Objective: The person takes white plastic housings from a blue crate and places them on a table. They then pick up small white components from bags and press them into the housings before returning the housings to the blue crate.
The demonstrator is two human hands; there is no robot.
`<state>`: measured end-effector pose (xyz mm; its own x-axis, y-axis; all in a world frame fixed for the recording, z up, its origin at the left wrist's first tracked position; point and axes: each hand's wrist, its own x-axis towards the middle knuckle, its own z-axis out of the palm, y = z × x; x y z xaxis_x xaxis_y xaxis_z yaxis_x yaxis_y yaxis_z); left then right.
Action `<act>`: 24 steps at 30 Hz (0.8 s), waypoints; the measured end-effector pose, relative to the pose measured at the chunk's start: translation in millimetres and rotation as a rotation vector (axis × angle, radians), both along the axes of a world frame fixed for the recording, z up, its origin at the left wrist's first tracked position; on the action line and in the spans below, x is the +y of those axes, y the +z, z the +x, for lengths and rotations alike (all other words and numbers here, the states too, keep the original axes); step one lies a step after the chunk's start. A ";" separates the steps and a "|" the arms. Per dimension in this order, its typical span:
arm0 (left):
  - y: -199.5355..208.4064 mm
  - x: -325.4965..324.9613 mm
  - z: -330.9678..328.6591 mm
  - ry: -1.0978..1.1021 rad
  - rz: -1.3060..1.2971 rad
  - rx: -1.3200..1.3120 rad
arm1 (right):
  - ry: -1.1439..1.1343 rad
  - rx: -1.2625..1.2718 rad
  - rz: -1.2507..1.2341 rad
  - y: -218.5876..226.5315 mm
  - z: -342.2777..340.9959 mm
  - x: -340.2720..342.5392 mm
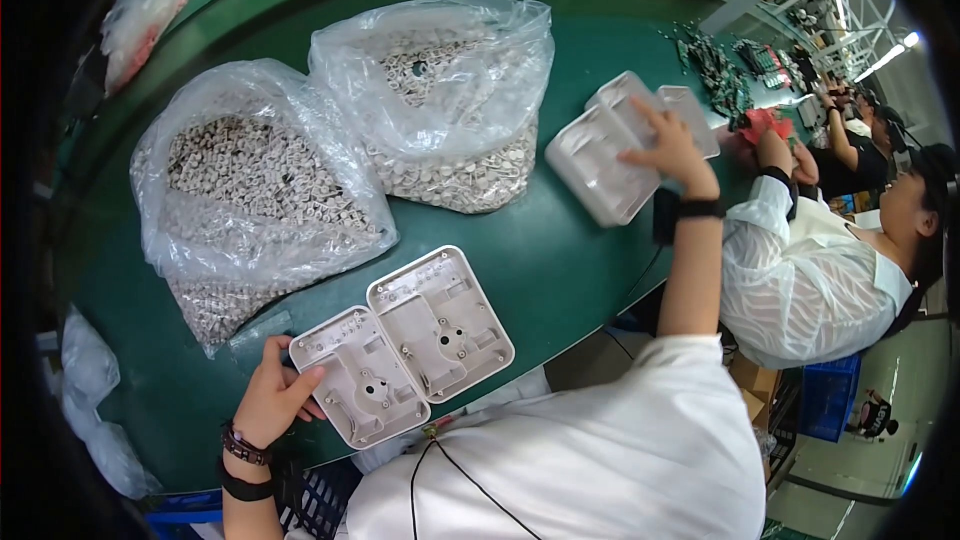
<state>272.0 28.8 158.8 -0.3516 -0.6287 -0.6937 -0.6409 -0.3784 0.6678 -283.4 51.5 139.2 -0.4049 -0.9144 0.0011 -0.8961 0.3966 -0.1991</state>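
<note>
Two white plastic housing shells lie side by side, hollow side up, at the near edge of the green table: the left shell [340, 352] and the right shell [470, 315]. Posts, ribs and small round holes show inside both. My left hand [272, 396] grips the left shell's outer edge, thumb over the rim and fingers along its side. Over to the right, my right hand [678, 148] reaches with spread fingers over a group of similar white housings [590, 165]. Its fingertips are at their surface; whether they press on it I cannot tell.
Two clear plastic bags, the left bag [255, 180] and the back bag [450, 110], hold masses of small whitish parts. Dark green pieces [715, 70] lie in a heap at the back right. A co-worker in a white shirt [810, 270] sits close on my right.
</note>
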 end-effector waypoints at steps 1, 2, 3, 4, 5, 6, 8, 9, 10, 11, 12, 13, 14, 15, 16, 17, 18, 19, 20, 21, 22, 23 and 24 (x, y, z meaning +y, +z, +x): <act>-2.9 -0.7 1.3 -0.006 -0.007 0.021 | -0.013 0.009 0.008 -2.2 -25.4 -12.9; -3.8 -1.0 2.4 -0.007 -0.016 0.040 | -0.021 0.017 0.014 -7.5 -43.7 -31.4; -3.5 -1.3 2.1 0.001 -0.022 0.034 | -0.013 0.011 0.008 -11.6 -55.0 -53.1; -2.6 -0.3 2.8 0.007 -0.038 0.015 | -0.069 0.004 0.023 -14.1 -63.3 -71.8; -2.2 0.8 2.4 0.010 -0.051 -0.003 | -0.128 -0.002 0.040 -15.6 -72.2 -87.4; -1.7 2.8 3.5 0.011 -0.060 -0.027 | -0.127 -0.012 0.044 -19.9 -74.1 -105.2; -2.1 2.6 0.1 0.012 -0.067 -0.042 | -0.257 0.032 -0.042 -21.3 -68.0 -134.9; -1.4 3.3 -0.6 0.029 -0.075 -0.064 | -0.251 0.022 -0.040 -22.7 -59.8 -145.0; -1.8 2.2 -4.1 0.040 -0.085 -0.079 | -0.294 -0.003 -0.013 -17.3 -54.8 -153.4; -4.2 2.0 -7.1 0.037 -0.083 -0.082 | -0.339 -0.027 0.016 -11.6 -51.1 -159.5; -0.8 7.7 -3.5 0.070 -0.100 -0.079 | -0.376 -0.047 0.025 2.1 -47.9 -163.6; 2.2 13.4 0.4 0.102 -0.116 -0.074 | -0.372 -0.044 0.007 12.4 -46.1 -163.8; 0.0 13.0 -0.7 0.123 -0.116 -0.073 | -0.360 -0.034 -0.016 7.5 -53.2 -162.5; -1.0 12.2 -1.7 0.115 -0.118 -0.069 | -0.348 -0.022 -0.040 2.8 -60.5 -159.5; -1.5 11.3 -2.7 0.137 -0.108 -0.060 | -0.338 -0.008 -0.065 -0.5 -68.5 -155.6; -1.8 11.9 -2.0 0.160 -0.093 -0.055 | -0.345 -0.006 -0.064 -7.9 -76.4 -147.9; -1.4 10.7 -2.5 0.182 -0.079 -0.049 | -0.366 -0.041 -0.140 -14.2 -85.0 -136.8; -1.5 10.7 -3.3 0.175 -0.074 -0.048 | -0.386 -0.077 -0.211 -18.9 -87.5 -123.4; -0.2 10.1 -4.1 0.165 -0.080 -0.059 | -0.404 -0.111 -0.284 -22.0 -90.0 -113.3; 1.9 8.8 -5.3 0.155 -0.088 -0.070 | -0.411 -0.107 -0.283 -22.7 -93.1 -105.7; 2.7 8.7 -5.1 0.145 -0.091 -0.085 | -0.329 0.024 -0.245 -17.8 -85.3 -95.8; 3.6 8.0 -5.7 0.139 -0.087 -0.088 | -0.245 0.154 -0.206 -12.1 -76.8 -89.0; 2.8 6.1 -8.4 0.103 -0.102 -0.103 | -0.163 0.288 -0.170 -8.4 -72.4 -85.1</act>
<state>263.6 34.9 161.6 -0.2126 -0.7268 -0.6531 -0.6693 -0.3787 0.6393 -355.9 -33.6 130.8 -0.5062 -0.8148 0.2826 -0.8527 0.5218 -0.0230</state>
